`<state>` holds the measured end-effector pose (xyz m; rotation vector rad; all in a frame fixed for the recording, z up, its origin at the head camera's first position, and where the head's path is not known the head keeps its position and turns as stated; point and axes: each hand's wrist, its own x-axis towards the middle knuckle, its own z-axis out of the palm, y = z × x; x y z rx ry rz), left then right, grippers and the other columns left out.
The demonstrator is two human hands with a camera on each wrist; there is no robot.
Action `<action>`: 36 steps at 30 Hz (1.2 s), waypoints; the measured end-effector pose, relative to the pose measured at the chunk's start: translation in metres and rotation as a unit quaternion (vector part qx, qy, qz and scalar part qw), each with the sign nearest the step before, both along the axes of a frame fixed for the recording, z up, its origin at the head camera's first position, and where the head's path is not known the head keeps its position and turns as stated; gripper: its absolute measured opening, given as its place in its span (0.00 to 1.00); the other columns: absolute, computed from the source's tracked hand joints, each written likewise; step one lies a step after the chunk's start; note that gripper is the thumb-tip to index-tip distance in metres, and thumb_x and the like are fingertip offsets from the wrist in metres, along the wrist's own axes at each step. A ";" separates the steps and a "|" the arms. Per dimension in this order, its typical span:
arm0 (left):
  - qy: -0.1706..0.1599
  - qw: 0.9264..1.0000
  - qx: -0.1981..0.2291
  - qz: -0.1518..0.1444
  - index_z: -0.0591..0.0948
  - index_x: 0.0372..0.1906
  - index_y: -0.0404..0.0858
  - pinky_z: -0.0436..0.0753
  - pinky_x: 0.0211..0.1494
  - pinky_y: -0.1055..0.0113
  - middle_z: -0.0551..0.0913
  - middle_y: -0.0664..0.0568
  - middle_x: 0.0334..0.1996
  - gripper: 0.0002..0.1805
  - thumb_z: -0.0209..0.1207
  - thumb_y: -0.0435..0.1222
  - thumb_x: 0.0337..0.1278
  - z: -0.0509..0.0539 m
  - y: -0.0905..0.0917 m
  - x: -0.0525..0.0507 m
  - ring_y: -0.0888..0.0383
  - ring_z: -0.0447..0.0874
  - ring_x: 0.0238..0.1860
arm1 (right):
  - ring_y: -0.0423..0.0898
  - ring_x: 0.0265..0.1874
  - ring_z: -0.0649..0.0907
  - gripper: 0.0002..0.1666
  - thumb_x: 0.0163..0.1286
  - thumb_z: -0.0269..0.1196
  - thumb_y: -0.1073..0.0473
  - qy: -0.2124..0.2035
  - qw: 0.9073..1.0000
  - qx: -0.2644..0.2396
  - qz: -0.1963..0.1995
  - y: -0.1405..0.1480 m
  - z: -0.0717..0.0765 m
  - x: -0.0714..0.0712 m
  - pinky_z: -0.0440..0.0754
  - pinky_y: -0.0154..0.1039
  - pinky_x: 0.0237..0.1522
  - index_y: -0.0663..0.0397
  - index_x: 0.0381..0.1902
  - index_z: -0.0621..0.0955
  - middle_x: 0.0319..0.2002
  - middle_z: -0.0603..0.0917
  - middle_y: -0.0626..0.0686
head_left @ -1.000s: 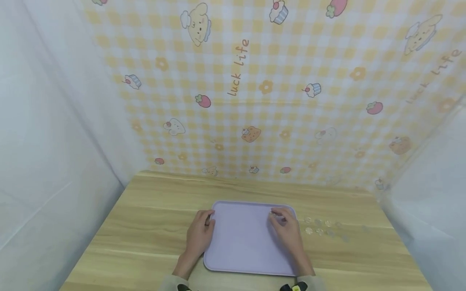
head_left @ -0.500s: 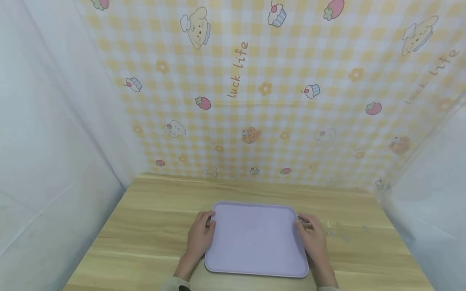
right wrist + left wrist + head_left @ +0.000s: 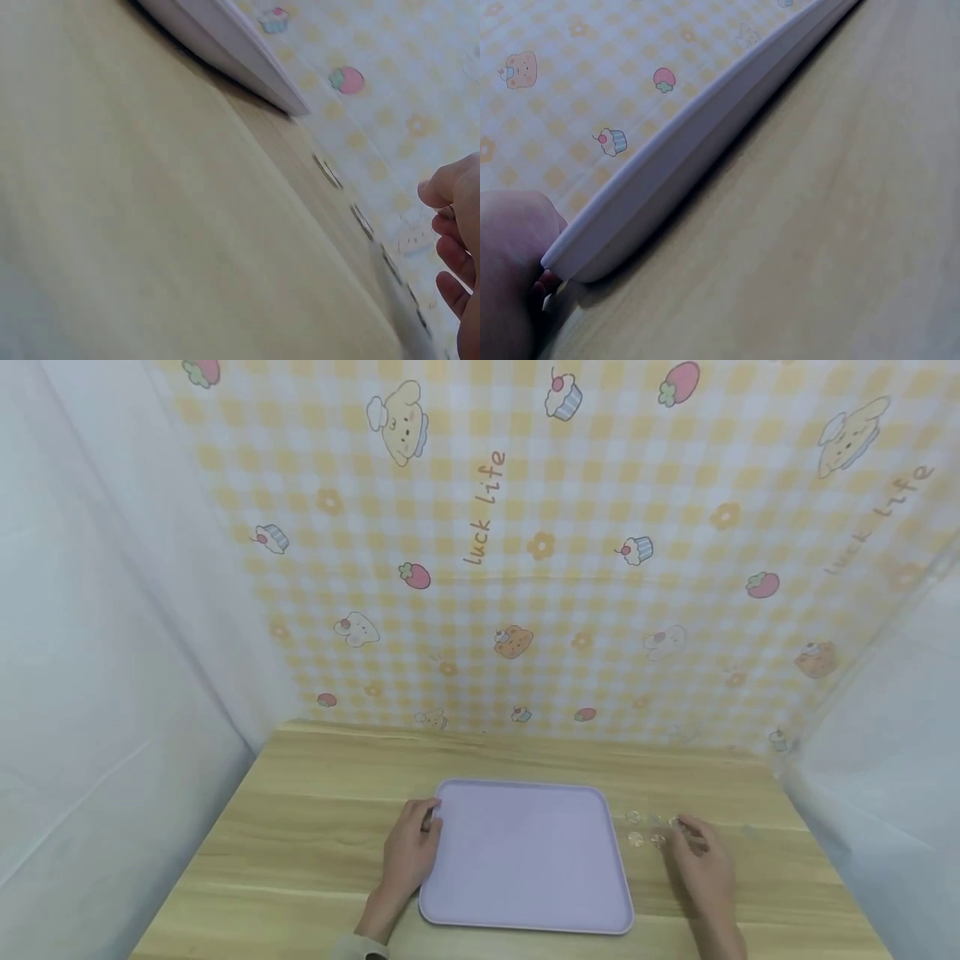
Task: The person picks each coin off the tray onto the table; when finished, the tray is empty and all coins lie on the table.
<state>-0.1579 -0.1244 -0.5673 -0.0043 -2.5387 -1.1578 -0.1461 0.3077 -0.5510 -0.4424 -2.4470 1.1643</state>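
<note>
A shallow lilac tray (image 3: 525, 860) with a raised rim lies flat on the wooden table. My left hand (image 3: 410, 847) grips its left edge, thumb on the rim; in the left wrist view the hand (image 3: 514, 262) is at the tray's corner. My right hand (image 3: 703, 864) is right of the tray, over a group of small clear round discs (image 3: 636, 839). Its thumb and index finger are curled together, pinching what looks like a clear disc, mostly hidden by the fingers. In the right wrist view the right hand (image 3: 457, 240) is partly cut off.
Discs lie in loose rows beside the tray's right edge, and one faint disc (image 3: 750, 831) sits farther right. Behind the table (image 3: 330, 827) hangs a yellow checked cloth (image 3: 487, 593). White sheets (image 3: 135, 652) close off both sides.
My right hand has travelled from above the tray, across its right rim, to the discs, carrying a small disc. The left hand keeps its grip on the tray.
</note>
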 end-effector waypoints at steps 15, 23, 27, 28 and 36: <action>-0.011 1.000 -0.005 0.001 0.82 0.55 0.41 0.80 0.41 0.64 0.82 0.51 0.48 0.16 0.62 0.34 0.63 -0.001 -0.001 -0.003 0.61 0.81 0.39 | 0.65 0.61 0.75 0.18 0.73 0.58 0.59 -0.021 0.996 0.044 -0.071 0.069 -0.008 0.018 0.66 0.65 0.64 0.65 0.54 0.80 0.57 0.80 0.68; -0.005 1.000 -0.005 0.003 0.83 0.54 0.41 0.79 0.40 0.64 0.83 0.51 0.46 0.15 0.63 0.34 0.62 0.000 0.000 -0.001 0.61 0.81 0.38 | 0.68 0.63 0.72 0.19 0.74 0.56 0.60 -0.064 0.992 0.095 -0.059 0.078 -0.005 0.023 0.60 0.65 0.69 0.67 0.56 0.79 0.60 0.77 0.71; -0.003 1.000 -0.005 0.002 0.83 0.54 0.41 0.79 0.39 0.65 0.83 0.52 0.46 0.15 0.63 0.34 0.62 0.000 0.000 -0.001 0.61 0.80 0.38 | 0.68 0.61 0.71 0.19 0.73 0.56 0.60 -0.080 0.989 0.107 -0.057 0.078 -0.005 0.023 0.61 0.66 0.64 0.67 0.55 0.79 0.60 0.75 0.72; -0.003 1.000 -0.005 0.002 0.83 0.54 0.40 0.79 0.39 0.65 0.83 0.52 0.47 0.15 0.63 0.34 0.62 0.000 0.000 -0.001 0.61 0.80 0.38 | 0.68 0.61 0.70 0.19 0.73 0.56 0.59 -0.084 0.989 0.110 -0.059 0.078 -0.005 0.023 0.61 0.66 0.64 0.66 0.56 0.79 0.60 0.75 0.72; -0.010 1.000 -0.008 0.003 0.83 0.54 0.41 0.79 0.39 0.65 0.82 0.52 0.47 0.15 0.63 0.35 0.63 0.001 0.000 -0.001 0.61 0.80 0.39 | 0.68 0.59 0.71 0.19 0.73 0.57 0.59 -0.083 0.988 0.109 -0.076 0.077 -0.006 0.019 0.61 0.66 0.63 0.67 0.55 0.80 0.59 0.76 0.71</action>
